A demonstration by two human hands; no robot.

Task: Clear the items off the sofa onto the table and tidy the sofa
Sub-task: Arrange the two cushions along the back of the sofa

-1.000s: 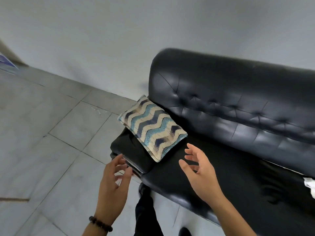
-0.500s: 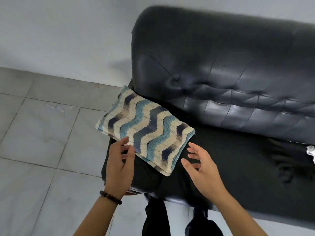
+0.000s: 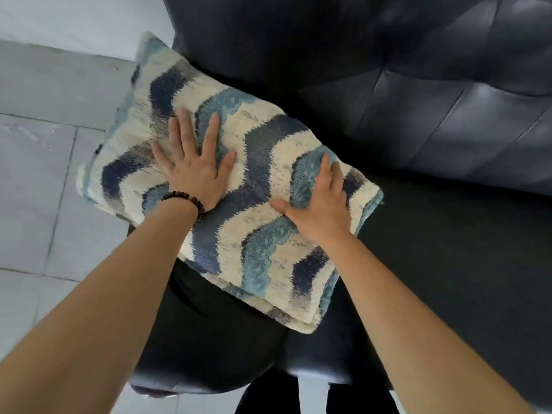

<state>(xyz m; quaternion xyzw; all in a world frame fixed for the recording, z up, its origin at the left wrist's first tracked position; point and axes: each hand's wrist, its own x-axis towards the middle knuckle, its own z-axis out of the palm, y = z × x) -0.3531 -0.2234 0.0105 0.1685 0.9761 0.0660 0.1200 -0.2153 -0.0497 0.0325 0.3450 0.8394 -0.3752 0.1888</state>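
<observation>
Both hands are lying flat and spread on the cushion point(image 3: 263, 198), gripping nothing: I am seeing the left hand point(image 3: 194, 165) pressing palm-down on the cushion's upper left area, its fingers point(image 3: 212, 130) fanned apart and pointing toward the backrest, and the right hand point(image 3: 319, 204) pressing palm-down nearer the cushion's right edge, thumb stretched out to the left and fingers extending up and to the right. A dark beaded bracelet point(image 3: 191, 202) is circling the left wrist. The cushion, patterned in cream, teal and navy zigzag bands, is lying flat at the left end of the black leather sofa point(image 3: 448, 121), set at a slant so that its upper left corner is overhanging the sofa's side above the grey tiled floor point(image 3: 44, 180). Its far edge is sitting close to the tufted backrest, though I cannot tell for certain whether the two are touching, since the dark leather is swallowing the seam there. The seat point(image 3: 448, 264) to the right of the cushion is showing as bare black upholstery. Both forearms are reaching in from the bottom of the frame, and dark trouser legs point(image 3: 263, 395) are showing just below the seat's front edge.
</observation>
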